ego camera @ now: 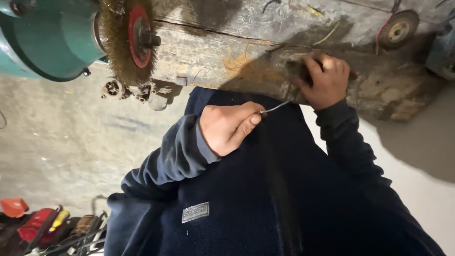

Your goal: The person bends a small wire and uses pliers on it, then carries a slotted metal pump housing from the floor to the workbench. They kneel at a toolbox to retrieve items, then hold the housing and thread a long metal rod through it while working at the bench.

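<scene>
A thin metal wire (275, 107) is pinched between the thumb and curled fingers of the left hand (230, 128), which is held in front of a dark blue fleece jacket (237, 199). The fingers of this hand are closed together on the near end of the wire, and the far end is directed up and to the right, toward the right hand (327, 80). The right hand is laid on the edge of a worn wooden workbench (265, 47), with its fingers bent over a small dark object (299, 70) that is pressed against the wood; what this object is cannot be told, and the grip is seen only from the back of the hand. The wire is therefore found between the two hands, just above the jacket and at the bench edge.

At the upper left, a wire brush wheel (125, 40) with a red hub is mounted on a green motor housing (47, 38). Small metal parts (130, 90) are seen just below the wheel. A round grinding disc (399, 29) is lying on the bench at the upper right. Red and yellow tools (42, 225) are gathered on the concrete floor (57, 142) at the lower left.
</scene>
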